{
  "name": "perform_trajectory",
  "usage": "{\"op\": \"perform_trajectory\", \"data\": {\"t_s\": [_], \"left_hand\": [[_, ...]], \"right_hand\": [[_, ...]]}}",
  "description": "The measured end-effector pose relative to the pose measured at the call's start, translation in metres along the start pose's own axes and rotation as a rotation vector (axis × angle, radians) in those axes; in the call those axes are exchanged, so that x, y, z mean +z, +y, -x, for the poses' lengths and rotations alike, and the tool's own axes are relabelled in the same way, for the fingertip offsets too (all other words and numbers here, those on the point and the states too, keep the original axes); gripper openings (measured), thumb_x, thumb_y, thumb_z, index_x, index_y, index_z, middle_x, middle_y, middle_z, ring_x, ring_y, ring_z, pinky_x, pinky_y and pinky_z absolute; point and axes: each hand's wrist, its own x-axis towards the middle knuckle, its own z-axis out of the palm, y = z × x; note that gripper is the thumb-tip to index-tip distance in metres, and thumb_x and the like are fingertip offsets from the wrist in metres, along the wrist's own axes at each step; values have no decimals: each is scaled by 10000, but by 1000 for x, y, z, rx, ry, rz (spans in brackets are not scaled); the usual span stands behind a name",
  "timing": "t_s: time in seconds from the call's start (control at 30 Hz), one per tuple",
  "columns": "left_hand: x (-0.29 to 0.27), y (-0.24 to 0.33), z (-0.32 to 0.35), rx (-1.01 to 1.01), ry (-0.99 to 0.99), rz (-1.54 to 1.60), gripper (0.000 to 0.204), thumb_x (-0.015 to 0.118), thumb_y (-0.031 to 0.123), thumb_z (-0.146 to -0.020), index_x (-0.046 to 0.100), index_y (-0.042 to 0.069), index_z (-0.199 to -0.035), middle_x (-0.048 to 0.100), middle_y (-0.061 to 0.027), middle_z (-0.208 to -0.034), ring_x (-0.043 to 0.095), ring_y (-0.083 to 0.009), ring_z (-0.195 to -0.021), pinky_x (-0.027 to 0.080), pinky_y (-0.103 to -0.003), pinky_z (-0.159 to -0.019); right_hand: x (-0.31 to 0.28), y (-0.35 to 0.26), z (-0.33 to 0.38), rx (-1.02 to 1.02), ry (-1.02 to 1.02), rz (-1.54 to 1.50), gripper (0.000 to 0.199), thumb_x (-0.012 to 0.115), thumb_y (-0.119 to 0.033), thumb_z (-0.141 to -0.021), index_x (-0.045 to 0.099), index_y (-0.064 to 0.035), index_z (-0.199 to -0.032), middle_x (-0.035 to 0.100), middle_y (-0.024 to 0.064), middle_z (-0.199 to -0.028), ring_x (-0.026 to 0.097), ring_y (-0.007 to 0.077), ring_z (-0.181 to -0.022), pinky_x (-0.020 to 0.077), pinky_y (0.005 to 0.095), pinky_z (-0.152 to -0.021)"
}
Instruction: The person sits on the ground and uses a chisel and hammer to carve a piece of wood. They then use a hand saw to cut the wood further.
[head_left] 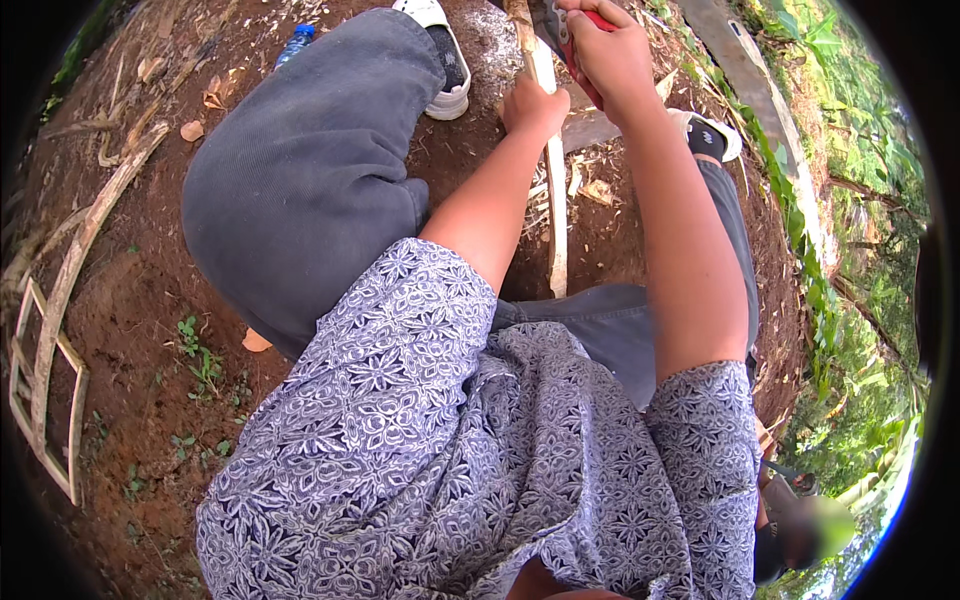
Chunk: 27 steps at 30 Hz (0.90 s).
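A long, pale wooden stick [557, 220] runs from the top edge down between my legs, its upper part browner than the rest. My left hand [535, 107] is closed around it about midway. At the top, my right hand [612, 55] grips a red-handled handsaw [556, 28] with a grey metal blade, close beside the stick's upper part. The blade's far end lies beyond the top edge, so where it meets the wood cannot be seen fully.
Pale wood shavings [597, 190] lie on the brown soil around the stick. A blue-capped bottle [296, 44] is at the upper left. Branches [95, 220] and a thin wooden frame [75, 420] lie to the left. Green plants [870, 170] grow on the right, with another person [790, 530] at lower right.
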Motion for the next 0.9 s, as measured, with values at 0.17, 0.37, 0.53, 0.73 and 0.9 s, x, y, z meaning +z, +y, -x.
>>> {"op": "perform_trajectory", "data": {"t_s": [0.17,0.37,0.53,0.73,0.9], "left_hand": [[-4,-9,-2,-11,43,-40,541,680,351,-825,598,0,-1229,712,-223,-1182,652,-379,-1158,426,-477,-1082],[-3,-2,0,3,59,24,572,699,418,-823,624,14,-1220,722,-207,-1175,655,-367,-1173,434,-485,-1063],[-3,-5,0,-36,60,-91,534,693,371,-805,641,21,-1204,721,-195,-1187,660,-364,-1168,443,-485,-1058],[7,-23,-22,-35,-12,-69,638,709,455,-811,619,5,-1255,695,-208,-1250,642,-359,-1222,437,-488,-1087],[18,-34,-46,48,-235,276,628,711,406,-919,619,-82,-1303,698,-185,-1244,662,-285,-1146,493,-407,-976]], "right_hand": [[-4,22,0,59,-77,-186,183,628,-115,-995,713,-44,-1140,590,-22,-684,506,50,-563,424,235,-528],[-7,67,72,-9,4,-246,124,654,-88,-993,730,-77,-1091,654,-27,-869,571,28,-660,476,216,-570],[-83,-18,147,59,102,-379,124,671,-86,-996,708,-27,-1099,590,-44,-711,486,17,-537,372,202,-483],[-229,-99,285,-259,450,-256,551,513,-283,-1089,417,100,-1474,407,-12,-632,407,61,-551,391,248,-528],[-268,-108,417,-223,723,-212,704,422,-420,-1077,332,100,-1544,475,4,-705,450,81,-598,406,237,-566]]}}
